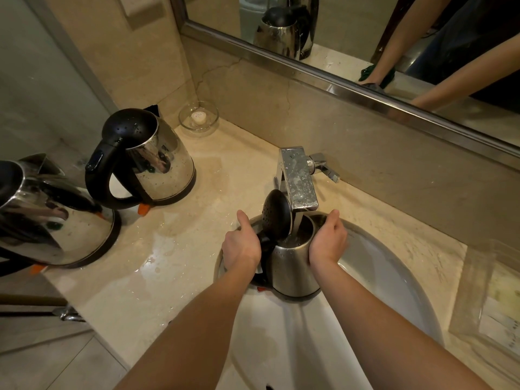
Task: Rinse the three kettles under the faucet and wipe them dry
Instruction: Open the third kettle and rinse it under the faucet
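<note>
A steel kettle [292, 266] with its black lid [277, 215] flipped open stands in the white sink [388, 280], its mouth right under the faucet spout [301, 181]. My left hand [242, 243] grips its black handle on the left side. My right hand [327, 240] wraps round the upper right of its body near the rim. Two more steel kettles stand on the counter to the left: one with a closed black lid [152, 159] and another [50, 215] at the frame's left edge. Both carry water drops.
The marble counter [174, 263] is wet around the kettles. A small glass dish [199, 118] sits in the back corner. A mirror [365, 38] runs along the wall behind. A clear tray [495, 299] lies at the right of the sink.
</note>
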